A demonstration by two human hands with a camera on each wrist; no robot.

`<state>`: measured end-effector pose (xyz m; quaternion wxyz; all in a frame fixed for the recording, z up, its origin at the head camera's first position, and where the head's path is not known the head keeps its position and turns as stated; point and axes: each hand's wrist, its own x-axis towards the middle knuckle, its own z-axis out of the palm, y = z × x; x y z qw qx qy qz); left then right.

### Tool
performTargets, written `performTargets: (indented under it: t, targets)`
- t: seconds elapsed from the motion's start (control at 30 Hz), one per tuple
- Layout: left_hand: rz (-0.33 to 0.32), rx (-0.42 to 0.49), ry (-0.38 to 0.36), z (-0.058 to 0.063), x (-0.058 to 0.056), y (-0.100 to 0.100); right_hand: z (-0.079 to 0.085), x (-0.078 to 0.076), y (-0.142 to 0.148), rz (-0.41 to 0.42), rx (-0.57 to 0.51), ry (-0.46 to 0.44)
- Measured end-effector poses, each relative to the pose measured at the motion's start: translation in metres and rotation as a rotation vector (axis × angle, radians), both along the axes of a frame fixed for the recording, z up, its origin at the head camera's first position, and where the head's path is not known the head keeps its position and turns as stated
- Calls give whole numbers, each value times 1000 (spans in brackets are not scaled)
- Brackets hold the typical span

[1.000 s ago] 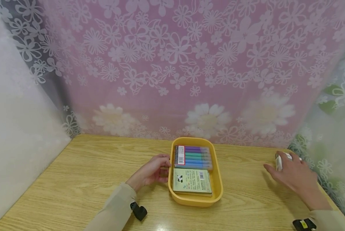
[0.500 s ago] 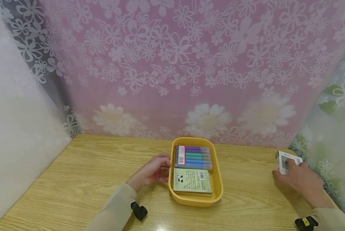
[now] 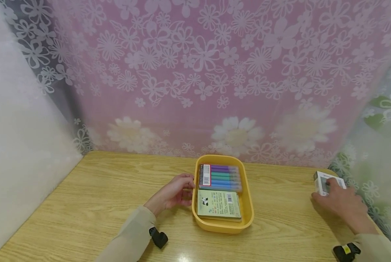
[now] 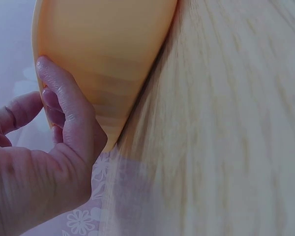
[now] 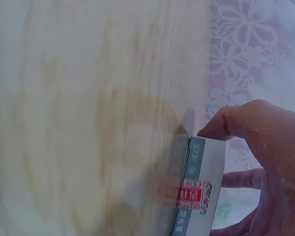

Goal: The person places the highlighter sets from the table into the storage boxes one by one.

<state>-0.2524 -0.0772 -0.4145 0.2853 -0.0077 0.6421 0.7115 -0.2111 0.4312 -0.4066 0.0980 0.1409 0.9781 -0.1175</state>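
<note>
In the head view a yellow tray [image 3: 247,203] holds a clear pack of coloured pens [image 3: 223,177] and, nearer, a pale green box with a panda picture [image 3: 219,204]. My left hand [image 3: 176,193] holds the tray's left rim; in the left wrist view a finger lies against the outer wall [image 4: 105,44] and the thumb meets the rim. Far right, my right hand [image 3: 340,205] grips a small white box of highlighters [image 3: 322,179], fingers over its top and thumb at its left corner. The right wrist view shows its printed side [image 5: 195,162].
Everything stands on a wood-grain table [image 3: 123,182]. A pink floral curtain [image 3: 182,83] hangs along the back edge, with pale sheets on both sides. The white box lies close to the table's right edge.
My right hand has drawn back toward me and right over the white box, uncovering more of its top, and the thumb has come in to its side. Left hand and tray look still.
</note>
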Motion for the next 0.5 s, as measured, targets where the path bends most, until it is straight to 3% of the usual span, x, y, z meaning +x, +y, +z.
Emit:
performTargets:
  t: [0.33, 0.5]
  targets:
    - [2, -4, -2, 1, 1, 0, 0, 0, 1, -50, -10, -4]
    - [6, -4, -4, 1, 1, 0, -1, 0, 0, -137, -36, -2]
